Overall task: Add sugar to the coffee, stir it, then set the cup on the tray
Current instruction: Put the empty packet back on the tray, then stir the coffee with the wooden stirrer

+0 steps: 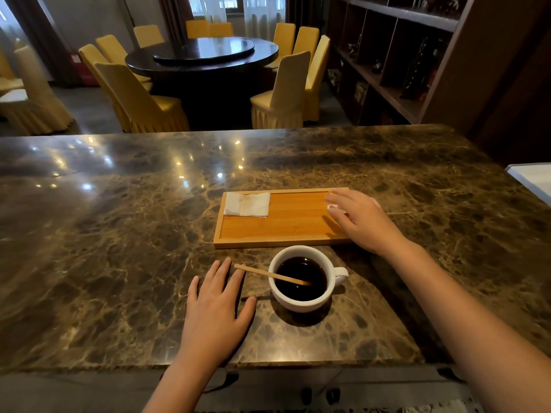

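While the left hand (216, 305) lies flat and open, the right hand (362, 219), fingers spread over a small white packet (334, 207) on the rectangular wooden tray (280, 241), should pinch it cleanly.

Two bare forearms, no sleeves visible. Left hand (213, 311) and right hand (362, 220) bare: no gloves, rings, watch or bracelet seen. Short, unpainted fingernails. Rest of body out of view.

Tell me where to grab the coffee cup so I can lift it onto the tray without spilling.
Grip the handle, coming in from the right with the right hand. The cup stands upright, its handle pointing right and clear. The stirrer leans over the left rim, so approaching from that side would likely knock it.
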Tool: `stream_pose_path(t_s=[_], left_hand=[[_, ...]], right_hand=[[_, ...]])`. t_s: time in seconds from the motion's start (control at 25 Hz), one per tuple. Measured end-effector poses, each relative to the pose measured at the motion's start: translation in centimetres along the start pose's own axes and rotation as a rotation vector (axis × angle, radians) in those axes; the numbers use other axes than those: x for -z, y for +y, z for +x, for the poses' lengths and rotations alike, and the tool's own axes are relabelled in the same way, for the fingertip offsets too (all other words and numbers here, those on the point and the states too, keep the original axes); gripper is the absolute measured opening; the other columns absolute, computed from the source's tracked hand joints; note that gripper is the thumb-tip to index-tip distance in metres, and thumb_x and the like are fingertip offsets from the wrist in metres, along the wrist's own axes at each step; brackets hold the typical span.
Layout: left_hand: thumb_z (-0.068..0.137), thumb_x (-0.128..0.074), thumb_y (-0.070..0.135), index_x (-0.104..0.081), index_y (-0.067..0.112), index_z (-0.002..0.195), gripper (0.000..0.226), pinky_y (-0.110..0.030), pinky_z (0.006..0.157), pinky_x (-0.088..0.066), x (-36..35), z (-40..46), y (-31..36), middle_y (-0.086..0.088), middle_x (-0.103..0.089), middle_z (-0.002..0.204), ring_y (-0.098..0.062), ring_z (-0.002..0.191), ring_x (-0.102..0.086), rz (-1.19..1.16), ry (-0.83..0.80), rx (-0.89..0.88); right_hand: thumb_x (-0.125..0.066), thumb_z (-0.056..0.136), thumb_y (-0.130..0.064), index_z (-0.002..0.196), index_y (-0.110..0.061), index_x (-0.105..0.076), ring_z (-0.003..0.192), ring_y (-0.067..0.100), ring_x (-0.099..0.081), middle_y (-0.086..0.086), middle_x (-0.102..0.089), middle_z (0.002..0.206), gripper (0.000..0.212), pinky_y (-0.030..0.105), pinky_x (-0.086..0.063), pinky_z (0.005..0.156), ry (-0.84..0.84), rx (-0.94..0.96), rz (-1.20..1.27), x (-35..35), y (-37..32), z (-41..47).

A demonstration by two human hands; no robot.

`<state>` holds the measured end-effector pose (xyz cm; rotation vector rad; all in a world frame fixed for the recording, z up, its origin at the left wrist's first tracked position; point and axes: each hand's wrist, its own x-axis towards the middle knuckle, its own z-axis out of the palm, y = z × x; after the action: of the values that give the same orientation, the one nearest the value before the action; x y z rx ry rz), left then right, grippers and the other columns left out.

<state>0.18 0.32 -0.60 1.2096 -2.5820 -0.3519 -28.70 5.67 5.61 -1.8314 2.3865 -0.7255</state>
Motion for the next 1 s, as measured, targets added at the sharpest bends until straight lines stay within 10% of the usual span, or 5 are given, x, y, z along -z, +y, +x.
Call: stream_pose_path(t_s=[0.32,0.64,0.88,1.0], left_hand=[[0.088,-0.032,0.052,-0.025,0.031,0.140,0.057,-0.047,0.116,-0.003,-0.3,0.0,-0.2,0.002,-0.018,0.155,-0.013,0.143,-0.002,0.009,0.004,-0.001],[0.089,-0.032,0.052,-0.023,0.031,0.141,0.057,-0.046,0.116,-0.003,-0.5,0.1,-0.4,0.003,-0.018,0.155,-0.013,0.143,-0.001,0.033,0.003,-0.004],[0.088,-0.031,0.055,-0.020,0.034,0.142,0.058,-0.045,0.115,-0.001,-0.4,0.1,-0.3,0.002,-0.016,0.155,-0.012,0.143,-0.003,0.010,0.015,0.004],[0.089,-0.032,0.053,-0.021,0.033,0.142,0.057,-0.046,0.116,-0.003,-0.4,0.1,-0.3,0.002,-0.017,0.155,-0.013,0.143,-0.004,0.002,0.016,0.004]], right_hand=[[-0.059,0.087,-0.033,0.117,-0.021,-0.058,0.109,0.016,-0.052,0.000,-0.065,0.117,0.033,0.033,-0.046,0.084,-0.134,0.410,0.082,0.6,-12.3,-3.3],[-0.056,0.088,-0.017,0.098,-0.011,-0.063,0.087,0.021,-0.057,0.006,-0.064,0.092,0.014,0.036,-0.049,0.068,-0.151,0.421,0.113,-1.8,-13.9,-4.0],[-0.065,0.084,-0.011,0.096,-0.019,-0.069,0.077,-0.004,-0.055,-0.011,-0.065,0.088,0.015,0.009,-0.045,0.069,-0.005,0.169,0.396,1.2,-11.3,-4.5],[-0.065,0.083,-0.009,0.088,-0.024,-0.070,0.079,0.008,-0.062,-0.015,-0.065,0.083,0.016,0.023,-0.052,0.070,0.086,-0.054,0.578,2.4,-9.0,-5.0]])
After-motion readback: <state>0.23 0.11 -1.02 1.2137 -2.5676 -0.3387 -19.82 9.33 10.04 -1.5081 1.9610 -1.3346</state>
